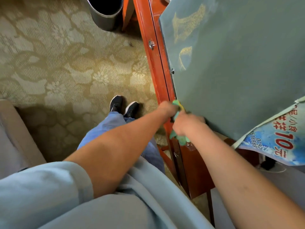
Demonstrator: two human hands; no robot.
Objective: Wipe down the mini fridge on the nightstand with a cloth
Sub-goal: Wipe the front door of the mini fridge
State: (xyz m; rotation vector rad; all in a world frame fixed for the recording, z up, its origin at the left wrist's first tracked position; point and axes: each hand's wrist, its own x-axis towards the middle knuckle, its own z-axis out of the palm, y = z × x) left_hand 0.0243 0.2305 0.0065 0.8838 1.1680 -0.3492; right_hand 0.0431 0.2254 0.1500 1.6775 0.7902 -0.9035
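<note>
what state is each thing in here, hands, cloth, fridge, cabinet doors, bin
left hand: grips the upper end of the cloth
right hand: fingers curled round the cloth
cloth: bunched, held by both hands at the fridge's near corner
mini fridge: grey top dusty, with yellowish smears
cabinet doors: closed
bin: upright, inside dark
printed flyer: lying over the fridge's edge, partly overhanging

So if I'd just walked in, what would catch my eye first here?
Probably the big grey-green fridge top filling the upper right, dusty with yellowish smears. At its near corner both hands, left hand and right hand, bunch a green cloth. A blue flyer hangs off the right edge.
</note>
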